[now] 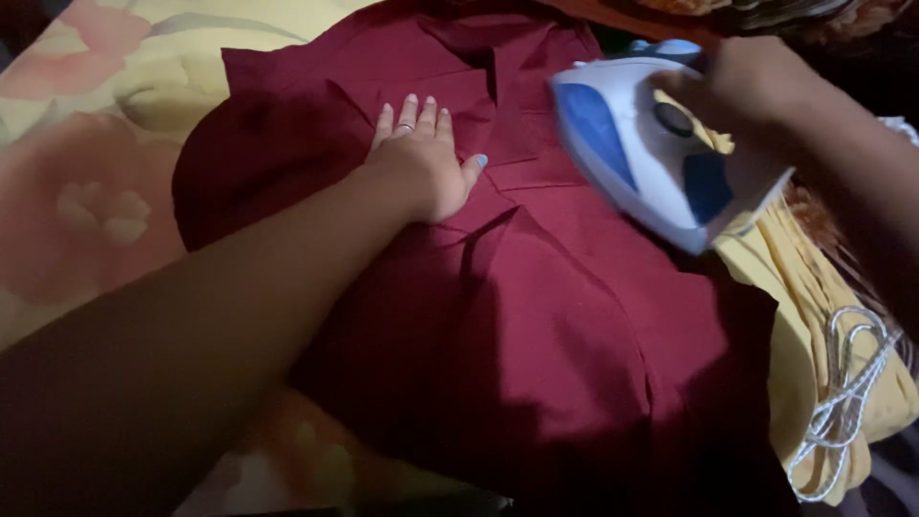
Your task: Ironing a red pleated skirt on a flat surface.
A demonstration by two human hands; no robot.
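Observation:
A dark red shirt lies spread on a floral yellow and pink sheet. My left hand presses flat on the shirt near its collar, fingers together, a ring on one finger. My right hand grips the handle of a white and blue clothes iron, which is lifted and tilted above the shirt's right side, blurred by motion.
A yellow cloth lies under the shirt's right edge. The iron's white braided cord is bunched at the lower right. Patterned fabric sits along the top edge. The room is dim.

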